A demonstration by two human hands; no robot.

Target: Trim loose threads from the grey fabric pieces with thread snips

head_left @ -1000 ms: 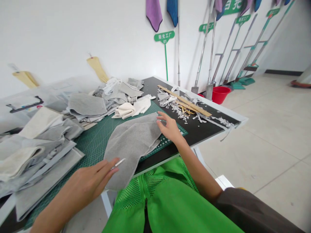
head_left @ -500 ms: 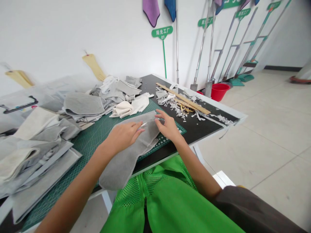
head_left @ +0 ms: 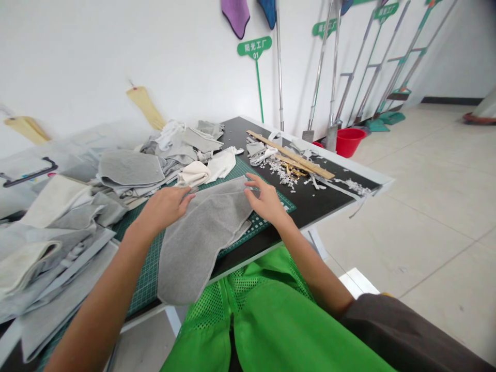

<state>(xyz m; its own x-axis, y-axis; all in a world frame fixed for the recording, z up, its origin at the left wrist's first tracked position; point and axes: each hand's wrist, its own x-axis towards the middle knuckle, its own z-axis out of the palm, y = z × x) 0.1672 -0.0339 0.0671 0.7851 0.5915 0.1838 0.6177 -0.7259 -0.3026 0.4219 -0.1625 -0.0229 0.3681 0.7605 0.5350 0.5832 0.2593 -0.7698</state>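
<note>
Grey cloth (head_left: 197,232) | on tabletop (head_left: 321,204), overhanging near edge; right hand (head_left: 268,203), fingers spread, at far corner; left hand (head_left: 163,208), hold unclear | risk: overhang's weight could drag cloth off if unpinned

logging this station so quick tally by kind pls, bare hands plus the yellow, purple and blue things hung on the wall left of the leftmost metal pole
Bare hands: 2, left hand and right hand, both by the grey cloth
Yellow hanging pieces: 2
Purple hanging cloth: 1
Blue hanging cloth: 1
Total: 6
</note>
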